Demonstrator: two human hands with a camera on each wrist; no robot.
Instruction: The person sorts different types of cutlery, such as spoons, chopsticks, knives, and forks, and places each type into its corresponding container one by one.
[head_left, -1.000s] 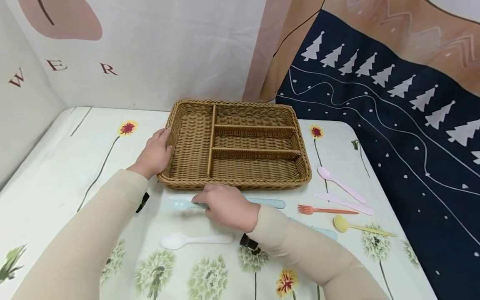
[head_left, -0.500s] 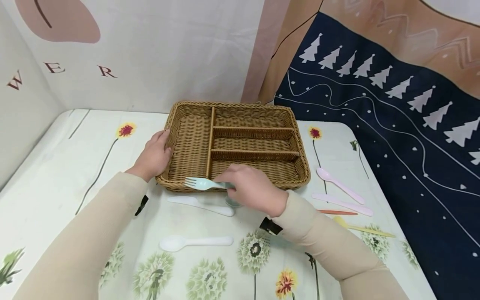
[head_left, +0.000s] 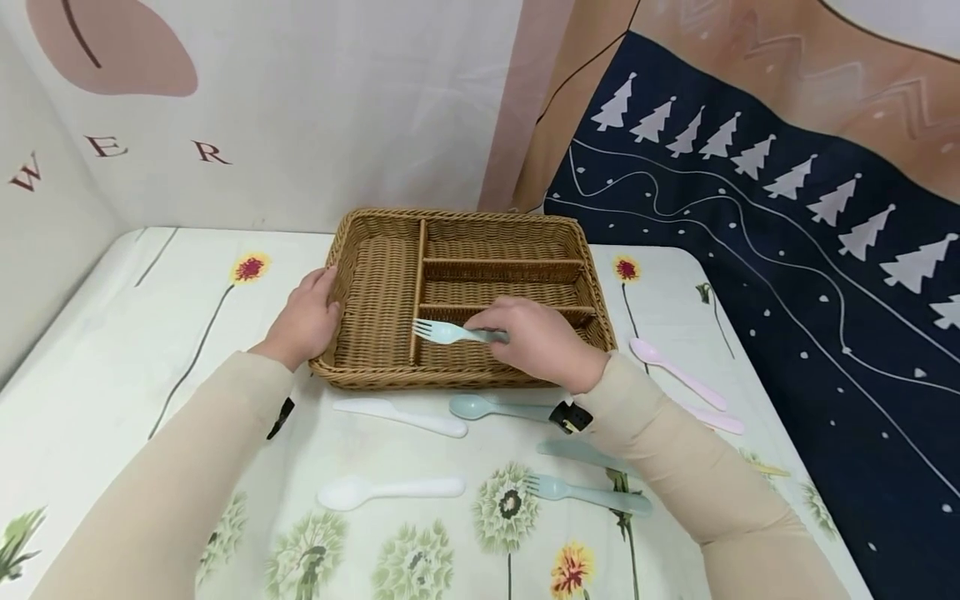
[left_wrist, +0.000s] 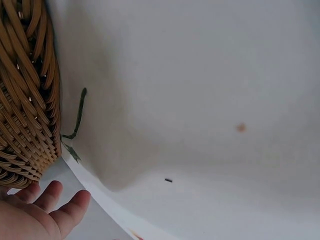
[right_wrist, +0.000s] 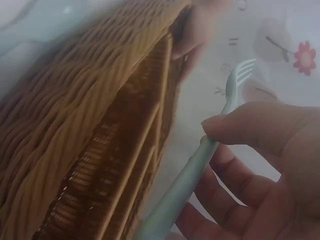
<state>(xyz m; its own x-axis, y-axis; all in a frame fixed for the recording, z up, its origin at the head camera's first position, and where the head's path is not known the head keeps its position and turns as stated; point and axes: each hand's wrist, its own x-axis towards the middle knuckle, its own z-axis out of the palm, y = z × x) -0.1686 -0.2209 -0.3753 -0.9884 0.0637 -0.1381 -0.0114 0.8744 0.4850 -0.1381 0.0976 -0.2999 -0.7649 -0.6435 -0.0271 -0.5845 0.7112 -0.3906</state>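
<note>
My right hand [head_left: 542, 343] pinches a pale mint-green fork [head_left: 444, 332] by its handle, raised over the front compartment of a brown wicker basket [head_left: 465, 380]. The fork's tines point left; in the right wrist view the thumb [right_wrist: 220, 129] presses the handle against the fingers. At the basket's left side, my left hand [head_left: 302, 321] holds the rim, with several fingers [left_wrist: 70, 212] showing outside the wicker in the left wrist view. In front of the basket lie a white knife [head_left: 405, 417], a mint-green spoon [head_left: 472, 407] and a white spoon [head_left: 352, 492].
Right of centre lie a second mint-green fork [head_left: 592, 494] and a mint-green knife [head_left: 577, 451], partly under the right sleeve. A pink spoon [head_left: 678, 373] and a pink knife [head_left: 720, 419] lie further right. Thin dividers [head_left: 502, 269] split the basket into several compartments.
My right hand has lifted the fork off the table and carried it back and to the right, over the basket. The white knife beneath has turned slightly. My left hand stays at the rim.
</note>
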